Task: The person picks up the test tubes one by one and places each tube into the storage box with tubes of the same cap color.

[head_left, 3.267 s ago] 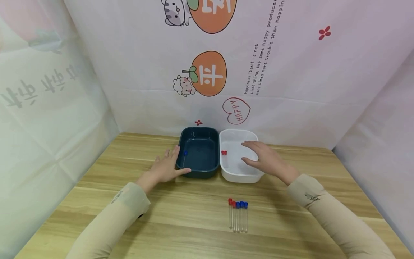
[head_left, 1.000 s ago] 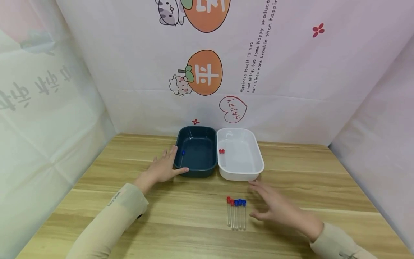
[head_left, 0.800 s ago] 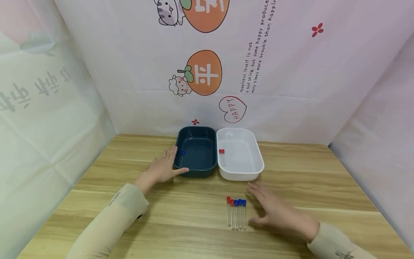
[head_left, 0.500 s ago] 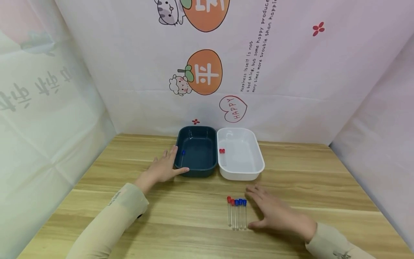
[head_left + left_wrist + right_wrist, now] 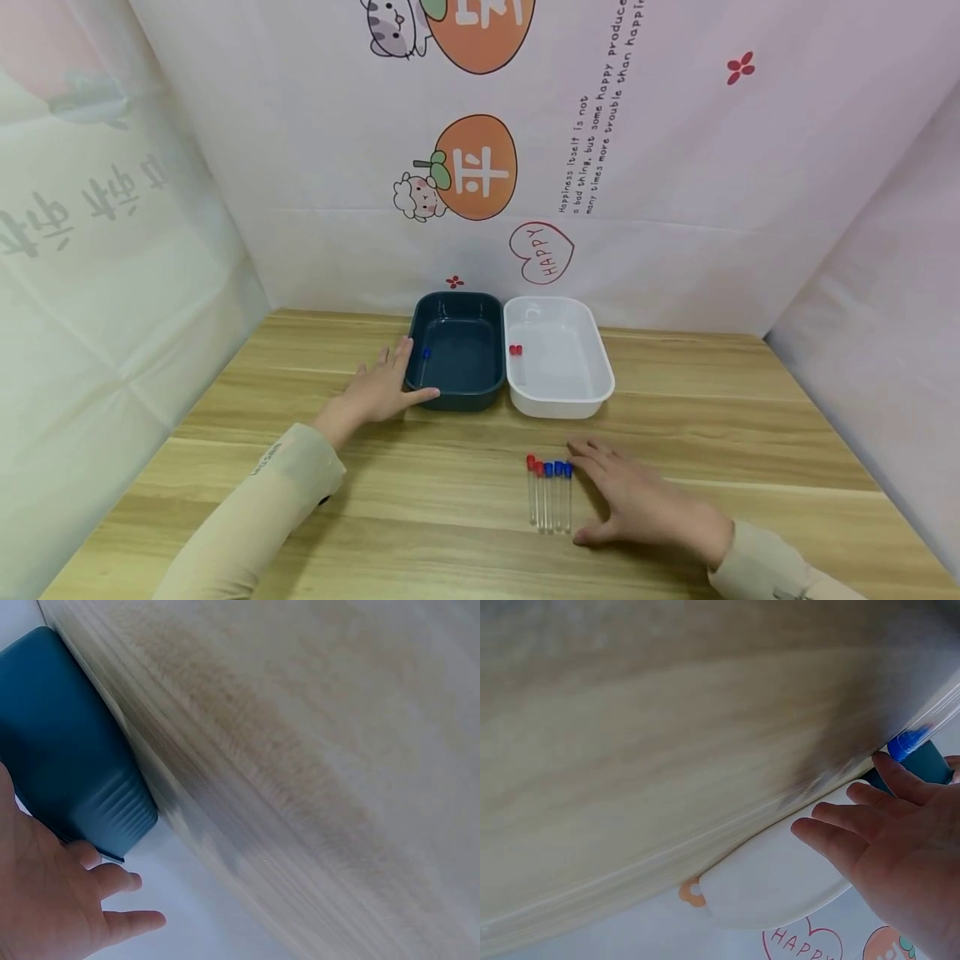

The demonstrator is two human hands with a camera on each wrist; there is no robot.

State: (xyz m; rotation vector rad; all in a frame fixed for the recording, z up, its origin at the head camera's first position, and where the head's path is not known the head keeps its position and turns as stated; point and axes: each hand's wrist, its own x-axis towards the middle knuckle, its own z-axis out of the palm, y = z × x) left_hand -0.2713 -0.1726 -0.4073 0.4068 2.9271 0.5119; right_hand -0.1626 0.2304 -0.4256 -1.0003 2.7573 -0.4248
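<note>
Several clear test tubes (image 5: 549, 500) lie side by side on the table, two with red caps at the left and three with blue caps at the right. My right hand (image 5: 645, 504) is just right of the row, fingers spread, its index fingertip close to the rightmost blue cap (image 5: 906, 744); contact is hard to tell. My left hand (image 5: 375, 393) rests with extended fingers against the left side of the dark teal tray (image 5: 459, 402), thumb at its front rim. A blue cap (image 5: 427, 354) shows inside that tray. Two red-capped tubes (image 5: 516, 351) lie in the white tray (image 5: 562, 408).
Both trays stand side by side at the back of the wood-grain table (image 5: 300, 533), near a printed white cloth backdrop (image 5: 660, 275). More cloth hangs at the left and right sides.
My right hand has come from over the white tray down beside the tubes, then edged left and nearer to them. The left hand stays on the teal tray.
</note>
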